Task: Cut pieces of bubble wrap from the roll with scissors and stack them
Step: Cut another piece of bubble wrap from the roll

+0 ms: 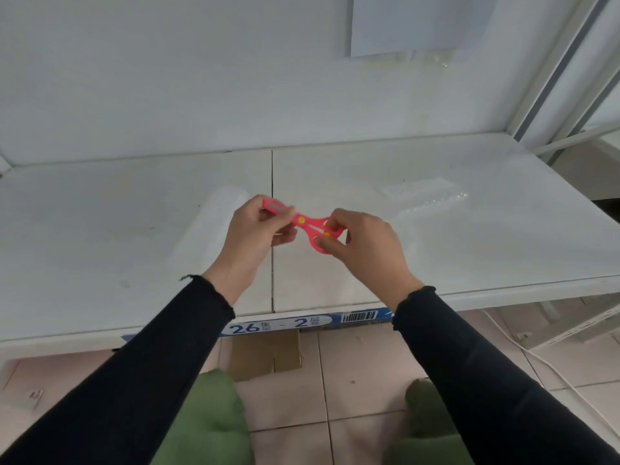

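Midair, pink scissors held between both hands above the seam of the white worktop, not yet at the wrap. Left hand pinching the blade end, fingers curled snug round the capped or closed tip; right hand at the handle loops, thumb and fingertips pressed on the rings, not clearly threaded through. Blades apparently together. Neither hand spread; both closed on the same tool. Bubble wrap roll lying on the worktop just beyond and left of the left hand, pale and hard to read against the surface; sheet drawn out toward the near edge, probably. Cut pieces lying flat on the far right, well apart from the hands. Judged step: readying the scissors, likely seating the fingers or freeing the blades. For doing it well: seat thumb and fingers fully in the loops before letting go at the blade end, keep the tip pointed away from the palm, then free the left hand to steady the wrap.
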Motion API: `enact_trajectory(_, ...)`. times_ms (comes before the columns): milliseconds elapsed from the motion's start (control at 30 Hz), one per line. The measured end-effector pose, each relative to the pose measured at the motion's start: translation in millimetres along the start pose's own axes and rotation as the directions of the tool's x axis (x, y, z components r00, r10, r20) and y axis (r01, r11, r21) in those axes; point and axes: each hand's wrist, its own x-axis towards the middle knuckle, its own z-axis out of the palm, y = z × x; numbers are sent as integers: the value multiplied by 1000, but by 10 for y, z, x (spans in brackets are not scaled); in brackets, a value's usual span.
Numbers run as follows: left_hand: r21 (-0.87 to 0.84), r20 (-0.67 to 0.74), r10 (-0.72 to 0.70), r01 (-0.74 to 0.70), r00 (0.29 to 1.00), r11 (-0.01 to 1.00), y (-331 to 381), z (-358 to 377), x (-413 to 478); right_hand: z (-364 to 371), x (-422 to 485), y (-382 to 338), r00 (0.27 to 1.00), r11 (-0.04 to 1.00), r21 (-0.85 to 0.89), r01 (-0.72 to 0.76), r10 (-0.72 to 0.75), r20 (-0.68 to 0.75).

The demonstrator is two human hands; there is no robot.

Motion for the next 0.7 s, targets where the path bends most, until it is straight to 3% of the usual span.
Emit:
enact_trajectory(167,66,-80,-86,92,993,994,-317,-247,-32,341,-130,-52,987,997,-49,66,-58,153)
enact_trajectory(267,287,-126,-44,79,991,955,-497,-321,30,552,-203,-71,987,990,-122,70,-51,154)
enact_trajectory(367,650,-131,93,15,987,760,-610,-365,109,649,-243,-51,995,990,-137,44,-31,94)
enact_trajectory(533,922,-13,255,-87,967,378,-669,-349,157,532,-211,60,993,999,24,-44,41,111)
enact_trajectory(600,930,68,353,-187,933,315,-605,-211,165,351,-135,186,993,989,91,-117,114,39)
enact_trajectory(700,879,209,424,-359,881,313,-505,179,184,16,-49,523,959,959,120,-258,269,-89)
